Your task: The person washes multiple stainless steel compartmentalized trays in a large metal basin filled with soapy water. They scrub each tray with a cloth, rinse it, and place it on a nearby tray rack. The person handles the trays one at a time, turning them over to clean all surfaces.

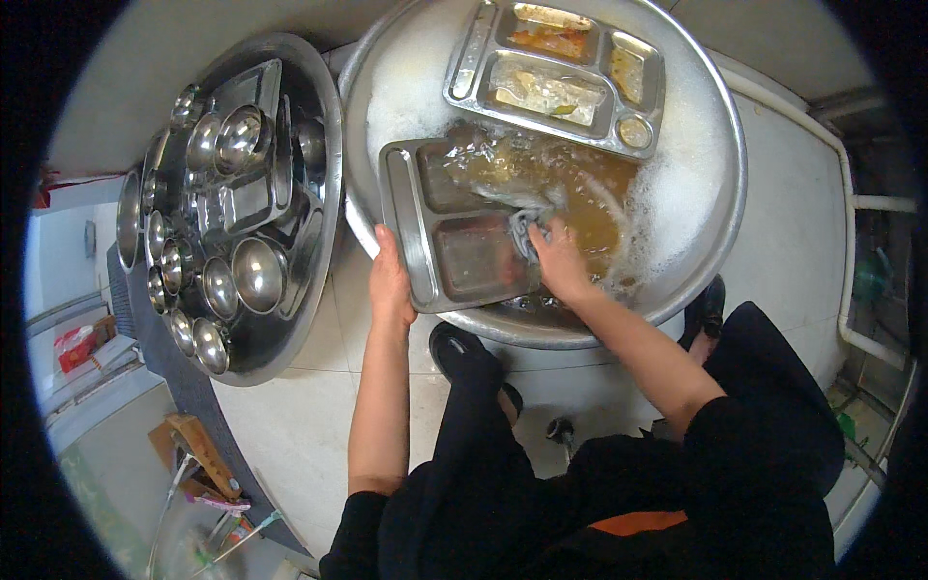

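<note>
My left hand (392,279) grips the near left edge of a stainless-steel compartment tray (424,239), tilted and partly dipped in murky water. In my right hand (564,264) is a wet grey cloth (523,230), pressed against the tray's right side. Both are over a large round metal basin (727,217) of brown water (591,210) with white suds (406,87). A second compartment tray (554,130) floats or rests at the basin's far side, with reddish and yellowish residue and liquid in its compartments. The first tray's far right part is hidden under water.
At left, another wide metal basin (332,145) holds several steel bowls (259,275) and trays (254,196). A white pipe (844,239) runs along the right wall. Cardboard (199,457) lies at lower left beside a dark mat (210,413). My shoe (453,348) stands close to the basin.
</note>
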Available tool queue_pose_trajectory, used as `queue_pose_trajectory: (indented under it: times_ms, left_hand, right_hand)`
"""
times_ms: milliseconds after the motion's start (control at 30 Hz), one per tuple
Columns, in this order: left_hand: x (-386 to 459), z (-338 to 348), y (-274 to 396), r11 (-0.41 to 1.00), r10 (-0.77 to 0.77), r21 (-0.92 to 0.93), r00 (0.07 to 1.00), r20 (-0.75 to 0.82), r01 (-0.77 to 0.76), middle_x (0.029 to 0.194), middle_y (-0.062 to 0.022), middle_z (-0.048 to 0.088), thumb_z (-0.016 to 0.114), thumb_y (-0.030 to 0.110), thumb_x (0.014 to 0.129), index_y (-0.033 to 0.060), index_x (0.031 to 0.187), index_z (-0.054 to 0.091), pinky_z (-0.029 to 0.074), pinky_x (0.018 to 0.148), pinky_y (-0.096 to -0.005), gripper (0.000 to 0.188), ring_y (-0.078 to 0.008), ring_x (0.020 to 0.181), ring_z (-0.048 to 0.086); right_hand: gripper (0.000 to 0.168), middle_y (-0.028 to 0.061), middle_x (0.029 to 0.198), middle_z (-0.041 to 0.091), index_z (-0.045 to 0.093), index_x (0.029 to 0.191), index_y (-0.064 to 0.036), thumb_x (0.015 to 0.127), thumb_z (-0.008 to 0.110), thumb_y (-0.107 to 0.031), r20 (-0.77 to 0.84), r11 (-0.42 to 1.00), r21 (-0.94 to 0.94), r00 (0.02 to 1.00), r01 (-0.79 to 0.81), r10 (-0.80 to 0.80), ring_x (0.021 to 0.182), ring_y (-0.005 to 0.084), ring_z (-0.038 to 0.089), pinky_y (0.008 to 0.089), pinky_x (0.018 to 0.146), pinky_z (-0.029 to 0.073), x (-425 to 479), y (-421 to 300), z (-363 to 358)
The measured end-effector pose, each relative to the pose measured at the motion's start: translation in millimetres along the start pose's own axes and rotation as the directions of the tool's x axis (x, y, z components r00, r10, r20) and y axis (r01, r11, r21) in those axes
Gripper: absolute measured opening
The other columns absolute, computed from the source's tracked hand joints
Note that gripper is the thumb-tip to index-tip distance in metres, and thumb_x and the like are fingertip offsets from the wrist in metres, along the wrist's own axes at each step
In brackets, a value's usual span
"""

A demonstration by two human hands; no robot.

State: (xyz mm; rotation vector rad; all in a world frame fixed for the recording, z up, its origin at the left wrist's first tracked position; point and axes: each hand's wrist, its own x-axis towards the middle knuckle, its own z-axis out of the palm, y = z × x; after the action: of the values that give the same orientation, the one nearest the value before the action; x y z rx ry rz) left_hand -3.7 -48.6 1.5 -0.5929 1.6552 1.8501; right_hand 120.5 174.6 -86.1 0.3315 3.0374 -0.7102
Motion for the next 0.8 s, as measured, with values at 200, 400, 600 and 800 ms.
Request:
queue_pose_trajectory:
  times_ms: [200, 400, 600, 800]
  left_hand:
    - [-19.5, 23.2, 15.8, 0.998, -0.021, -0.057, 0.997, -0.072, 0.017, 0.133, -0.0161, 0.043, 0.029, 0.079, 0.078, -0.0032, 0.137, 0.031, 0.035, 0.1, -0.0418, 0.101, -0.0303, 0.12, 0.044]
    - [1.5, -2.5, 0.6, 0.948, -0.051, -0.304, 0.988, 0.143, 0.093, 0.114, -0.0118, 0.058, 0.035, 0.074, 0.082, -0.0011, 0.122, 0.05, 0.043, 0.091, -0.037, 0.086, -0.0226, 0.105, 0.055]
    - [-7.8, 9.1, 5.9, 0.883, 0.158, 0.445, 0.987, 0.015, -0.148, 0.095, -0.0074, 0.065, 0.064, 0.032, 0.085, -0.0026, 0.107, 0.061, 0.045, 0.077, -0.0302, 0.041, -0.0145, 0.084, 0.056]
    - [-60.4, 18.4, 16.6, 0.88, 0.248, 0.428, 0.968, -0.041, -0.208, 0.09, -0.006, 0.065, 0.063, 0.02, 0.086, -0.0054, 0.101, 0.063, 0.044, 0.074, -0.027, 0.029, -0.0121, 0.078, 0.055]
  right_hand:
    - [0.046, 0.0225, 0.105, 0.049, 0.048, 0.122, -0.001, 0.076, 0.048, 0.002, -0.119, 0.816, 0.576, 0.982, -0.049, 0.143, 0.1, 0.0364, 0.045, 0.0443, 0.085, 0.038, 21.9, -86.1, 8.3]
    - [0.044, 0.0185, 0.111, 0.048, 0.056, 0.119, -0.008, 0.075, 0.053, 0.0, -0.162, 0.779, 0.494, 0.921, 0.387, -0.355, 0.105, 0.0352, 0.046, 0.0407, 0.091, 0.039, 16.8, -126.6, -22.0]
    - [0.051, 0.019, 0.118, 0.046, 0.042, 0.131, -0.008, 0.081, 0.043, 0.001, 0.194, 0.933, 0.155, 0.916, 0.324, -0.351, 0.111, 0.0373, 0.045, 0.0418, 0.094, 0.041, -17.5, -22.7, -24.0]
    - [0.034, 0.0257, 0.111, 0.047, 0.046, 0.117, 0.002, 0.084, 0.041, -0.002, 0.224, 0.993, -0.073, 0.969, -0.092, 0.106, 0.105, 0.0406, 0.049, 0.0487, 0.087, 0.045, -5.2, 19.7, -15.4]
